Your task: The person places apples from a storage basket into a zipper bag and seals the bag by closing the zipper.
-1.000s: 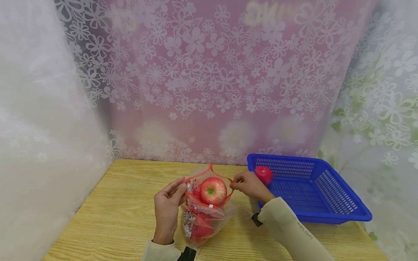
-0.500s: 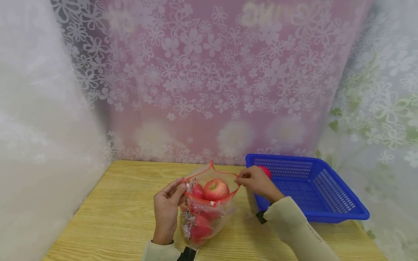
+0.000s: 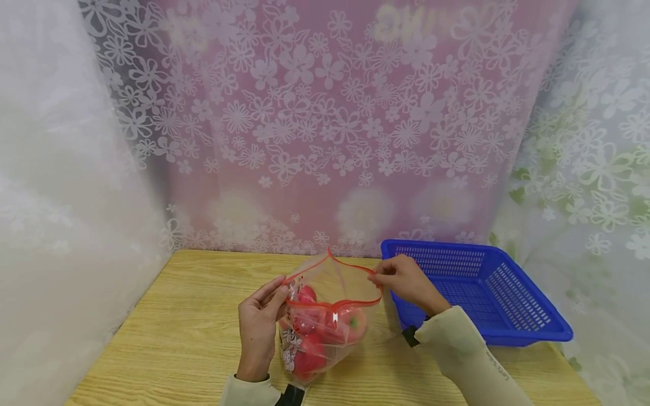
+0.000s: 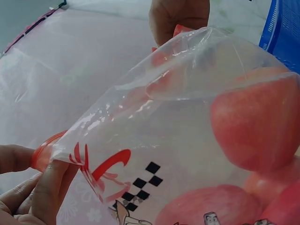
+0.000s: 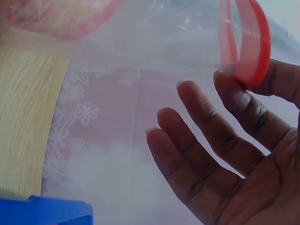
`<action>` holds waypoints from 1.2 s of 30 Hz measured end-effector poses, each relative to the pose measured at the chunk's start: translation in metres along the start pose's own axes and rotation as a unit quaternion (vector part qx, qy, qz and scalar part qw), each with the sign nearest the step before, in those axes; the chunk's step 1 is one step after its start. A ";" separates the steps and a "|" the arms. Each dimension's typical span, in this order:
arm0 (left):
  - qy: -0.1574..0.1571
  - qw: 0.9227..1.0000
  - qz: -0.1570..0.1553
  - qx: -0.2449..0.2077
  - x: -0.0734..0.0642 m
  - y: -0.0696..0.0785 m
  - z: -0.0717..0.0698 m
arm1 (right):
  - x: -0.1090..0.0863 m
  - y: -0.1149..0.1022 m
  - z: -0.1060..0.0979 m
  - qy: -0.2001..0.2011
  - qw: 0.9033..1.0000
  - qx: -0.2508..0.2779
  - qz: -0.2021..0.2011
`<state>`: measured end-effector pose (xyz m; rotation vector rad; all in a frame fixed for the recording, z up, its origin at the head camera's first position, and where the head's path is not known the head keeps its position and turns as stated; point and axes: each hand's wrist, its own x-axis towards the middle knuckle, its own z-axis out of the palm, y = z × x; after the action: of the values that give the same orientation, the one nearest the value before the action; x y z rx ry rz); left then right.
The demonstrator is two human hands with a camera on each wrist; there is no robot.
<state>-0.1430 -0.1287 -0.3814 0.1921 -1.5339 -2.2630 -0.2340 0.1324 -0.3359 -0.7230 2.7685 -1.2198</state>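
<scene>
A clear zip bag point(image 3: 335, 344) with a red zip strip and printed cartoon figures stands on the table, its mouth spread wide. Several red apples point(image 4: 255, 122) show through its plastic. My left hand point(image 3: 259, 327) pinches the left edge of the mouth between thumb and fingers. On the opposite edge, my right hand point(image 3: 410, 285) pinches the red strip; in the right wrist view its thumb and index finger hold the strip point(image 5: 262, 44) while the other fingers extend loosely. One apple point(image 3: 354, 322) lies inside at the right, below the mouth.
A blue plastic basket point(image 3: 528, 293) with slotted walls stands at the right, partly behind my right hand and sleeve. Underneath is a wood-grain table point(image 3: 193, 316). Flowered sheeting point(image 3: 325, 141) hangs behind and along both sides.
The right hand has moved right, pulling the bag mouth wider. The apple at the mouth has dropped down inside the bag. The apple in the basket is now hidden behind the right hand.
</scene>
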 end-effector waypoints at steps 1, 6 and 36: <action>0.000 1.000 0.000 0.000 0.000 0.000 0.000 | 0.000 -0.001 0.000 0.000 1.000 0.001 -0.004; -0.003 1.000 -0.002 -0.002 0.000 0.000 0.000 | -0.002 -0.006 0.000 0.003 1.000 0.012 -0.023; -0.017 1.000 0.002 0.010 0.000 -0.002 0.003 | -0.008 0.000 0.001 -0.016 0.999 0.041 0.008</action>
<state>-0.1444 -0.1257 -0.3819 0.1570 -1.5741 -2.2596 -0.2271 0.1353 -0.3376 -0.7059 2.6761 -1.2982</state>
